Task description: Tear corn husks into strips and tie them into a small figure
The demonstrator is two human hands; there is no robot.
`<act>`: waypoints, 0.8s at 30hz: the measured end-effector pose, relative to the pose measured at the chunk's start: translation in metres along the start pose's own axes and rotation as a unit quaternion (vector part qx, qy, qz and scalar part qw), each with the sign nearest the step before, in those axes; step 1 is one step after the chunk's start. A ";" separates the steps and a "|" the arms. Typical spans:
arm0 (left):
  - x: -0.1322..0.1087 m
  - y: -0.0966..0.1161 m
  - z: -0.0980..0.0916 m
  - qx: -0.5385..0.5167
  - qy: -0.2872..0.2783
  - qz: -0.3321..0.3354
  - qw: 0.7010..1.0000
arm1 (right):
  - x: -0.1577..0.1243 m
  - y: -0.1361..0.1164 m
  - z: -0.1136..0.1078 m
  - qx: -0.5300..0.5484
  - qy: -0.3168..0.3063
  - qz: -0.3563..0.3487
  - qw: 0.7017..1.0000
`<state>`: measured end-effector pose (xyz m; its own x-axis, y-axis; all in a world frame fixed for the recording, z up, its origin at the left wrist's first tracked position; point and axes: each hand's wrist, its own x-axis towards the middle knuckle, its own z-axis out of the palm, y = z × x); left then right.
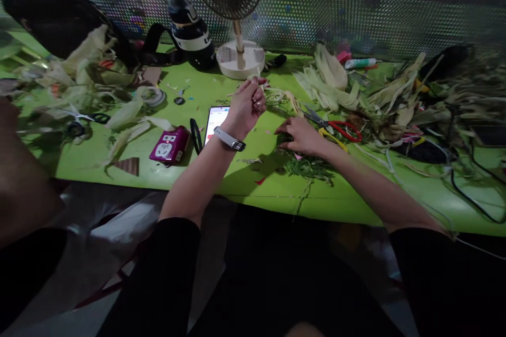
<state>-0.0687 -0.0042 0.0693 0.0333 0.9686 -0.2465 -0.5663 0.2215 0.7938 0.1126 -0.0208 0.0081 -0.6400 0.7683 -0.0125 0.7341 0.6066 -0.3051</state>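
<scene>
At the far left, another person's bare forearm [23,174] is seen beside the lime-green table [233,184]. Pale, dry husks [85,60] are heaped there in front of a black fabric bag [55,18], with black-handled metal scissors [85,117] set just below them. Further right, a glossy magenta plastic socket box [169,146] is placed near the table's front edge. A lit smartphone [215,118] is partly covered by the left forearm, on which a watch with a grey strap [227,138] is worn.

The left hand [249,101] is raised above the table, its fingers curled in. Its grip is closed, and a thin, pale husk strip [259,75] is pinched at the fingertips. Just to the right, a pale, twisted length of husk [282,96] is seen; whether it is joined to the strip cannot be told.

The right hand [299,136] is lowered over a small heap of shredded green strands [310,167]. Its grip is partly open, fingers bent and parted, and the heap appears to be touched; whether anything is held cannot be told. Beyond it, red-handled metal scissors [346,130] are laid beside more pale husks.
</scene>
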 end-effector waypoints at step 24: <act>-0.008 -0.016 -0.017 0.014 -0.009 -0.033 0.999 | 0.004 0.015 -0.036 0.300 0.106 0.031 0.948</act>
<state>-0.0742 -0.0172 0.0494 0.0836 0.9536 -0.2891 -0.5389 0.2873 0.7919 0.1294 -0.0009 0.0376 -0.4930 0.8612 0.1239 0.4675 0.3824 -0.7970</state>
